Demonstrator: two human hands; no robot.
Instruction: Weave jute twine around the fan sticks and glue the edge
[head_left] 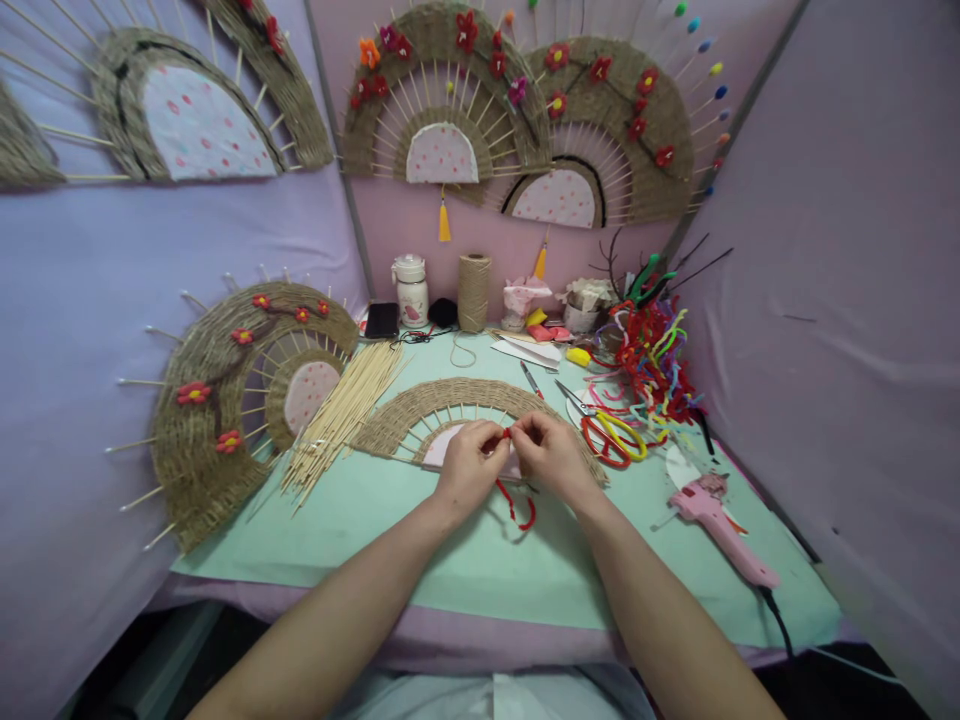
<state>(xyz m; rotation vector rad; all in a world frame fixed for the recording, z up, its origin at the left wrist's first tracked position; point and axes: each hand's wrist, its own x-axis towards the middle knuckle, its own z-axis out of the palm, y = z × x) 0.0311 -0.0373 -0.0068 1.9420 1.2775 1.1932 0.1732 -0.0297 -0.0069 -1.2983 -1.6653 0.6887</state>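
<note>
Both my hands meet over the mint-green table mat (420, 550), pinching a red pipe cleaner (519, 508) between fingertips. My left hand (471, 462) and my right hand (551, 455) have their fingers closed on its upper end, and its tail curls down below them onto the mat. Just behind the hands lies a half-round woven jute fan (450, 400) with bamboo spokes and a pink fabric centre.
A bundle of bamboo sticks (341, 420) lies left of the fan. A finished fan with red flowers (225, 400) leans at the left. Scissors (611, 435), a heap of pipe cleaners (652, 360) and a pink glue gun (716, 525) sit right. A twine spool (474, 290) and cups stand behind.
</note>
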